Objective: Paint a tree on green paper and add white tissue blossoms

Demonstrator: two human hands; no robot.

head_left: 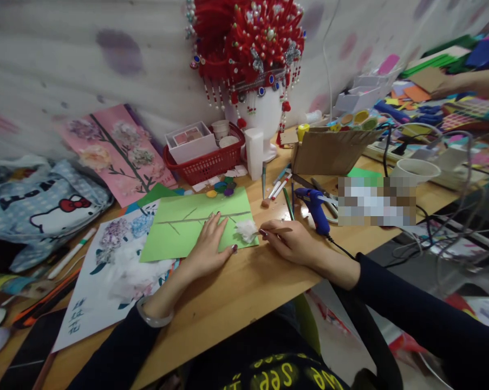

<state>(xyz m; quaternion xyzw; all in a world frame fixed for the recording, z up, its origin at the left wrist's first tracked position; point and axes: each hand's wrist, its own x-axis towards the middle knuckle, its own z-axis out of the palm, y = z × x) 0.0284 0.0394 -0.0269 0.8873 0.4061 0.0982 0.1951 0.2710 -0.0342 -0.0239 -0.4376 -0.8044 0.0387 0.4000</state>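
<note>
My left hand [209, 245] lies flat with fingers spread on a light green sheet [167, 246] that bears a drawn brown branch. At the sheet's right end sits a white fluffy flower [246, 231]. Beside it, my right hand [291, 241] pinches a thin brown stick [281, 230], its fingers close to the flower's right edge. Whether the stick touches the flower cannot be made out. Small coloured discs [228, 192] lie at the sheet's upper edge.
A blue glue gun [314, 208], scissors, brushes and pens lie to the right. Behind are a red basket [207, 164], a white bottle [254, 154] and a red headdress on a mannequin head. Flower artworks stand left. Another person's hand [467, 85] is at the far right.
</note>
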